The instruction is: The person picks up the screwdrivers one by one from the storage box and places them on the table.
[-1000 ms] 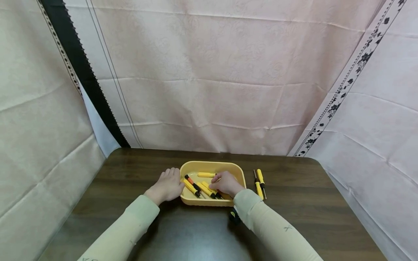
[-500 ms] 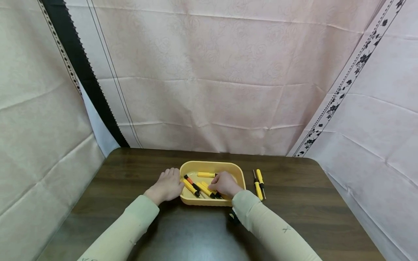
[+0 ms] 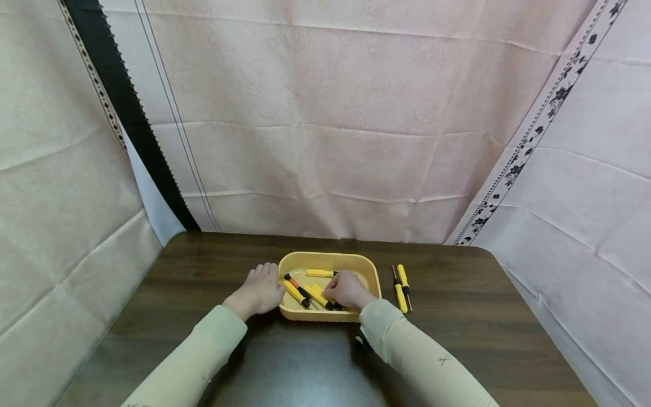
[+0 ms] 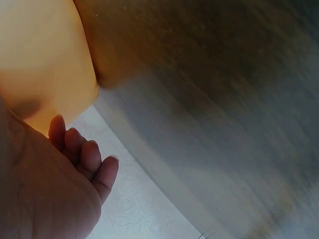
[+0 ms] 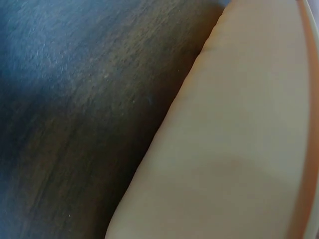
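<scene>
A shallow yellow tray (image 3: 325, 317) stands on the table with several screwdrivers in it, most with yellow-and-black handles. One screwdriver (image 3: 296, 281) has a red-and-black handle. My left hand (image 3: 258, 291) rests against the tray's left end, its fingers lying together and loosely bent; in the left wrist view the hand (image 4: 55, 184) is beside the tray wall (image 4: 45, 55). Inside the tray, my right hand (image 3: 351, 289) has its fingers curled and pinches at a yellow-handled screwdriver (image 3: 317, 288), whose far part the hand hides. The right wrist view shows only the tray's outer wall (image 5: 224, 139) and table.
Two yellow-and-black screwdrivers (image 3: 400, 294) lie side by side on the table, right of the tray. The dark wooden table (image 3: 285, 367) ends at light cloth hangings (image 3: 325, 141) behind and at both sides. A small black object (image 3: 362, 341) shows under the right cuff.
My right thumb and fingertips have drawn closer together over the screwdrivers. The left hand stays at the tray's end. The whole view has shifted slightly.
</scene>
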